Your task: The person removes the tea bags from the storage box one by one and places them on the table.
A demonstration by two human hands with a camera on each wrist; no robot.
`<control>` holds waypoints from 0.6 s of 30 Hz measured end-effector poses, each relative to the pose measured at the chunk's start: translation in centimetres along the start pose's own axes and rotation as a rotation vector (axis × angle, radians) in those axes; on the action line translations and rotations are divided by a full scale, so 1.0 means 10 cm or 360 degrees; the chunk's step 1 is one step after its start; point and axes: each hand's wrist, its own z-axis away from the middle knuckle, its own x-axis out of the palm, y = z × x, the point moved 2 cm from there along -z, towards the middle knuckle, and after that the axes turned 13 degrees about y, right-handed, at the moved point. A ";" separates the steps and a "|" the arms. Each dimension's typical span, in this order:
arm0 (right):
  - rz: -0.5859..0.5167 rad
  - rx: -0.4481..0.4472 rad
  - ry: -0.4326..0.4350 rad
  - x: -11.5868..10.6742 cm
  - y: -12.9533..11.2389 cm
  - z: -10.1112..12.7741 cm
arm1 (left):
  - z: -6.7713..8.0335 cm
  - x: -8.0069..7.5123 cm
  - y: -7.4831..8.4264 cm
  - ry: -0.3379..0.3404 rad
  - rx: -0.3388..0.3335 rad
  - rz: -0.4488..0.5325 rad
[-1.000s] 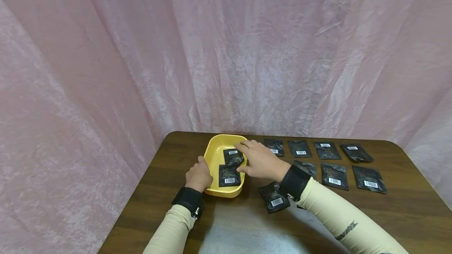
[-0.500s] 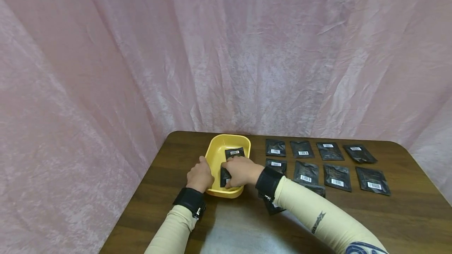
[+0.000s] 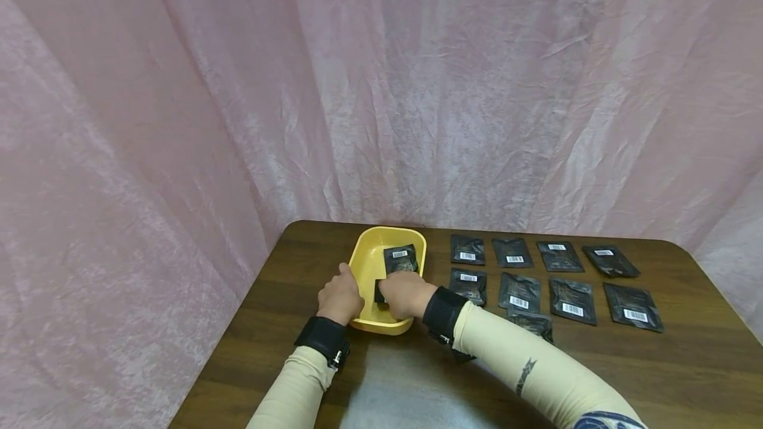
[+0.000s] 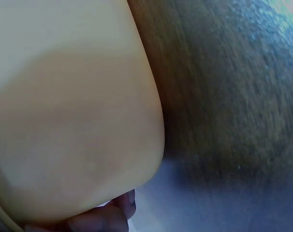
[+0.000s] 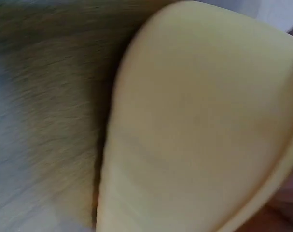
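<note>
Our left hand [image 3: 340, 296] curls over the near left rim of a yellow tray [image 3: 365, 251], steadying it on the brown tabletop [image 3: 656, 363]. Our right hand [image 3: 403, 294] reaches into the tray from the right, its grip closed on a black packet [image 3: 379, 290] low inside the near end. A second packet [image 3: 400, 259] lies just beyond the fingers, toward the far wall. To do this well, we should lay the held packet flat beside it and keep the tray braced. More packets [image 3: 520, 291] lie in rows to the right.
</note>
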 end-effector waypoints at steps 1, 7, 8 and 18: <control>-0.0004 0.0000 0.0008 0.00 0.00 0.00 | 0.00 -0.01 0.00 -0.0003 -0.0001 0.0003; -0.0041 0.0032 0.0059 0.02 0.03 -0.01 | -0.02 -0.03 0.02 -0.0038 -0.0026 -0.0003; -0.0043 0.0037 0.0068 0.03 0.04 -0.01 | -0.02 -0.03 0.02 -0.0043 -0.0030 -0.0005; -0.0012 -0.0010 0.0313 0.05 0.06 0.03 | 0.00 -0.02 0.03 -0.0043 -0.0039 -0.0003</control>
